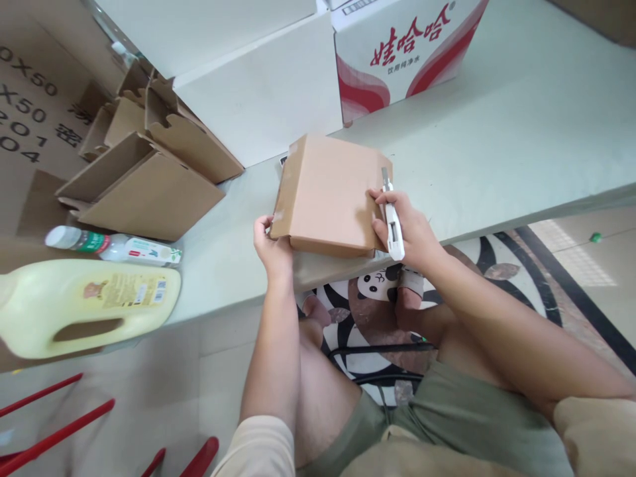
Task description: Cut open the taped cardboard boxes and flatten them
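A brown cardboard box lies near the front edge of the pale table, its lid side facing up. My left hand grips the box's front left corner, the fingers curled round the edge and partly hidden. In my right hand is a white utility knife, its metal blade out and pointing away from me. Some fingers of that hand also touch the right side of the box.
Several opened cardboard boxes stand at the left, with a clear bottle and a pale yellow jug lying nearer. Behind are a large white box and a red-and-white water carton. The table's front edge runs before my knees.
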Available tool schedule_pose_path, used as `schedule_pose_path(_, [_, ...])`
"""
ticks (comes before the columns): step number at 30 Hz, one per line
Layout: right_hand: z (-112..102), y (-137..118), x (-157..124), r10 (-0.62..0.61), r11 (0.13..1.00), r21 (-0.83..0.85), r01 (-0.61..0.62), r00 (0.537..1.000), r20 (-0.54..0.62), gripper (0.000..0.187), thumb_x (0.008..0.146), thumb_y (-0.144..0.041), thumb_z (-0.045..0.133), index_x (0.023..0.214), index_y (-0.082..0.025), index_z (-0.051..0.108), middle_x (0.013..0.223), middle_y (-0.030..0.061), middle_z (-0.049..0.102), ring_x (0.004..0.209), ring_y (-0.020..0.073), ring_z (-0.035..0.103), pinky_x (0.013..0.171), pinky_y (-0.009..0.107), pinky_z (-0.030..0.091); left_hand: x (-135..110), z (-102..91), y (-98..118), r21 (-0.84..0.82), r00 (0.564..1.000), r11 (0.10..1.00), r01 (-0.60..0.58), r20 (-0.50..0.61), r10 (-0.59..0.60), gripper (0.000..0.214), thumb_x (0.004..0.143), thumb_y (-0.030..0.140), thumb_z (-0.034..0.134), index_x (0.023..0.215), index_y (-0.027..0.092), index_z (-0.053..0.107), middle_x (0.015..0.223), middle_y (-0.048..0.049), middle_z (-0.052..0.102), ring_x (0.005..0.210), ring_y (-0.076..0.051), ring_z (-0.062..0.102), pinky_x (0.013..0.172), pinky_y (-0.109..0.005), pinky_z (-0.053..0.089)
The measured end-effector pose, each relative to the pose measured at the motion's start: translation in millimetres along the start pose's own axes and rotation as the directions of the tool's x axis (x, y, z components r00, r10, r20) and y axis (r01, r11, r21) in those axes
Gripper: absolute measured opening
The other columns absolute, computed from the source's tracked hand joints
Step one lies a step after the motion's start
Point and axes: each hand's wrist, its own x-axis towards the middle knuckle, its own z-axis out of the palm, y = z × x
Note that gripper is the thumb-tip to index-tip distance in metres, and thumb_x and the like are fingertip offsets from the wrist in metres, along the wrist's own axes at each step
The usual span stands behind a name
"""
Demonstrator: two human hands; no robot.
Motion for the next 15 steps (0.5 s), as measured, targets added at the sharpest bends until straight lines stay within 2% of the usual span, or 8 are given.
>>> schedule_pose_path(8, [-2.3, -4.8, 0.0, 0.057, 0.998, -0.014, -0.057, 0.998, 0.036, 0.028, 0.089, -0.035, 0.054, 0.116, -0.028, 0.047, 0.147, 0.0115, 0.063, 0.136, 0.0341, 0.061, 0.106, 0.063, 0.054, -1.1, 0.7, 2.1, 0.016, 1.000, 1.000, -0.015, -0.015, 0.015, 0.026, 0.058, 0.016, 0.059, 0.083, 0.021, 0.059, 0.079, 0.0025, 0.062, 0.071, -0.012, 0.054, 0.063, -0.022, 0.039])
schedule_pose_path(15, [-2.8, -3.9, 0.4, 0.042, 0.999, -0.011, -0.042, 0.998, 0.041, 0.026, 0.090, -0.032, 0.055, 0.114, -0.031, 0.045, 0.147, 0.0110, 0.063, 0.137, 0.0335, 0.061, 0.108, 0.064, 0.052, -2.0, 0.4, 4.4, 0.025, 1.000, 1.000, -0.015, -0.010, 0.016, 0.025, 0.057, 0.017, 0.057, 0.082, 0.021, 0.059, 0.076, 0.0030, 0.061, 0.070, -0.011, 0.053, 0.062, -0.021, 0.039])
